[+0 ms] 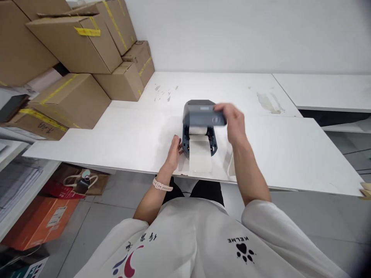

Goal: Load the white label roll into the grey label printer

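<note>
A dark grey label printer point(214, 143) stands on the white table in front of me. Its lid point(203, 115) is raised part of the way and slightly blurred. My right hand point(234, 119) grips the lid by its right corner. From the roll inside, a strip of white label paper point(199, 154) runs out over the printer's front toward the table edge. My left hand point(174, 151) rests against the left side of the printer's base, fingers partly hidden, not wrapped round it. Beneath my right forearm, a pale curved piece point(231, 166) shows at the table edge.
Cardboard boxes point(78, 46) with yellow tape are stacked at the table's left end. Below left are an orange box point(43, 220) and a shelf point(31, 185). A white wall point(246, 34) rises behind the white table point(284, 154). A dark gap point(333, 117) opens at the right.
</note>
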A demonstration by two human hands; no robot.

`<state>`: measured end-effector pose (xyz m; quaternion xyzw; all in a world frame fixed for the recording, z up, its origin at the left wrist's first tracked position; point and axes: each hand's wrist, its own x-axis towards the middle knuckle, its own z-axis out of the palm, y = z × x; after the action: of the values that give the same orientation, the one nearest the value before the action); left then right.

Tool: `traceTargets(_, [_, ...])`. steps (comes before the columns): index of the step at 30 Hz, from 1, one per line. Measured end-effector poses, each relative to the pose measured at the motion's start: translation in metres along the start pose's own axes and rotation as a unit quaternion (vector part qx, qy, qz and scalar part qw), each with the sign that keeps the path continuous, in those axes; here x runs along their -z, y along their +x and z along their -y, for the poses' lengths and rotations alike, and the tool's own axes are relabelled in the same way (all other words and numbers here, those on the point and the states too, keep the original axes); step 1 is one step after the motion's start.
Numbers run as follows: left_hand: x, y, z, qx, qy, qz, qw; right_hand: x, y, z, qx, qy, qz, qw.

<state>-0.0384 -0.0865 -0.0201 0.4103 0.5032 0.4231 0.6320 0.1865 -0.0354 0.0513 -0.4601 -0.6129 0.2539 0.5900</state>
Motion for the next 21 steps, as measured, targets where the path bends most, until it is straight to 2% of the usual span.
traceTargets(2, [0.001, 0.005, -0.010, 0.010, -0.003, 0.001, 1.000, -0.004, -0.039, -0.009, -0.039, -0.003, -0.001, 0.999])
traceTargets(4, [-0.002, 0.010, -0.019, 0.005, 0.019, -0.003, 1.000, -0.008, -0.065, -0.022, -0.134, 0.030, -0.012, 0.990])
traceTargets(6, [-0.007, 0.014, -0.024, -0.003, 0.039, 0.008, 0.999, -0.013, -0.079, -0.034, -0.244, 0.097, -0.010, 0.965])
traceTargets(8, [-0.012, 0.015, -0.027, -0.009, 0.039, 0.044, 0.998, -0.016, -0.084, -0.041, -0.311, 0.162, 0.019, 0.936])
traceTargets(11, [-0.016, 0.017, -0.026, -0.027, 0.020, 0.075, 0.997, -0.018, -0.085, -0.043, -0.339, 0.204, 0.050, 0.917])
traceTargets(21, [-0.016, 0.026, -0.018, -0.083, 0.013, 0.058, 0.995, -0.020, -0.085, -0.045, -0.342, 0.222, -0.001, 0.913])
